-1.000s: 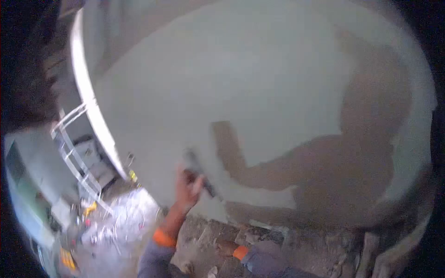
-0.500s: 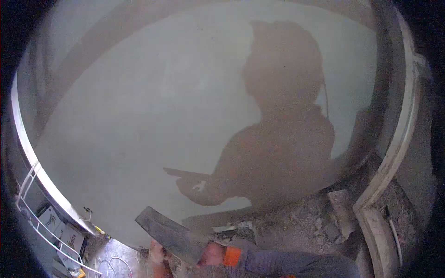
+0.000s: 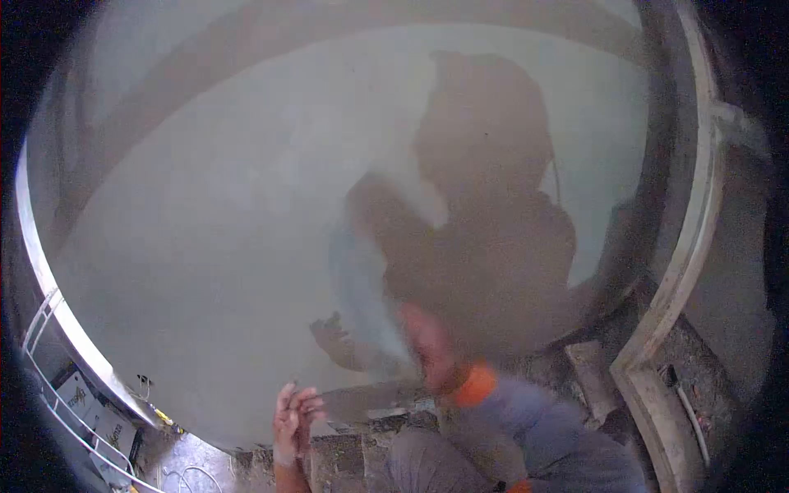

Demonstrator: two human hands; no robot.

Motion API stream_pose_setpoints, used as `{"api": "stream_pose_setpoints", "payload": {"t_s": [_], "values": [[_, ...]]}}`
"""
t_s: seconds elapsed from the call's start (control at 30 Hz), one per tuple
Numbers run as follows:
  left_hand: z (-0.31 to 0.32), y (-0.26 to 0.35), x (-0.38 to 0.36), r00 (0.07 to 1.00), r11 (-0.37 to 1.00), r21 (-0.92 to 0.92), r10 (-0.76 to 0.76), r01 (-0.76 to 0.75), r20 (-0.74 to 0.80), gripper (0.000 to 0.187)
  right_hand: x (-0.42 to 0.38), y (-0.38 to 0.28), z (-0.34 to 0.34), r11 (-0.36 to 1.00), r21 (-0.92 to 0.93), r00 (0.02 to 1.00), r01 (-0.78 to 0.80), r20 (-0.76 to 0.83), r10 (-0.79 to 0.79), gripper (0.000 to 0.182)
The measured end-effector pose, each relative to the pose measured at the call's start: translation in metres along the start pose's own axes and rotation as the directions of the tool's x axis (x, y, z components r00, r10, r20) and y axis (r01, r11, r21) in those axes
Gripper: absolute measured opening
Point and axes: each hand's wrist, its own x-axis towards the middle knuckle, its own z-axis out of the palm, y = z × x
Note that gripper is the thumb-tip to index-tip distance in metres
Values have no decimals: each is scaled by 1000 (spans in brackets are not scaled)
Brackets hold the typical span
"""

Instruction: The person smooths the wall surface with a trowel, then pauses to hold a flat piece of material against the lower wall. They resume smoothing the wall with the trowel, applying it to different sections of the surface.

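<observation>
A pale, smooth wall [image 3: 222, 214] fills most of the view, with my shadow cast on it. My right hand [image 3: 431, 341], blurred by motion below an orange cuff, grips a plastering trowel [image 3: 359, 283]. Its flat blade is raised and smeared, close to the wall; whether it touches cannot be told. The handle is hidden by the hand. Lower down, my left hand [image 3: 294, 417] is lifted with its fingers apart and nothing in it.
A white metal rail [image 3: 78, 419] curves at lower left, beside printed boxes [image 3: 78, 393] and a cable [image 3: 193, 475] on the bright floor. Rubble and a board [image 3: 590, 380] lie along the wall's foot. A pale ledge [image 3: 657, 337] bends down the right side. My knee [image 3: 436, 464] is below.
My right hand has swung the trowel up from low near my lap toward the wall. My left hand has come away from the trowel and risen. The view has shifted slightly.
</observation>
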Motion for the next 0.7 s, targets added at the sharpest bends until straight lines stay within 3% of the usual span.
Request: {"api": "stream_pose_setpoints", "payload": {"t_s": [0.03,0.07,0.1,0.13,0.17,0.27,0.33,0.37,0.47,0.53,0.57,0.63,0.7], "values": [[-8,5,-6,999,997,72,-5,8,-52,59,16,-38,-12,956,-270,968,118,-184,-172,34],[-25,9,-21,994,989,145,-2,18,-108,59,32,-76,-24,835,-541,874,98,-355,-333,20],[-43,11,-36,986,977,213,7,29,-168,58,52,-96,-48,566,-795,672,219,-298,-678,19],[-58,14,-50,971,968,242,-6,65,-237,60,67,-130,-62,475,-869,614,140,-301,-730,23],[-74,16,-64,951,958,269,-16,103,-309,61,84,-154,-83,158,-986,468,45,-119,-876,24],[-108,23,-100,917,950,296,26,101,-397,62,134,-197,-140,-193,-973,299,-128,148,-943,32],[-100,27,-108,914,952,302,76,52,-398,59,166,-207,-156,-252,-949,322,-189,183,-929,35],[-107,23,-112,894,943,318,54,101,-444,59,176,-209,-164,-285,-932,333,-224,202,-921,36],[-123,3,-101,880,930,319,-7,180,-476,60,209,-201,-157,-305,-885,227,-351,235,-945,32],[-97,-7,-78,914,949,280,-20,144,-405,61,215,-195,-139,-220,-956,284,-194,160,-945,29],[-82,-9,-69,927,956,264,-25,132,-374,62,218,-188,-122,-137,-986,404,-93,88,-910,27],[-58,-11,-56,947,966,237,-26,107,-321,63,206,-150,-91,-243,-961,546,131,274,-792,25],[-44,-21,-37,971,958,266,-40,104,-234,63,200,-103,-74,-292,-853,611,432,515,-601,25]]}}
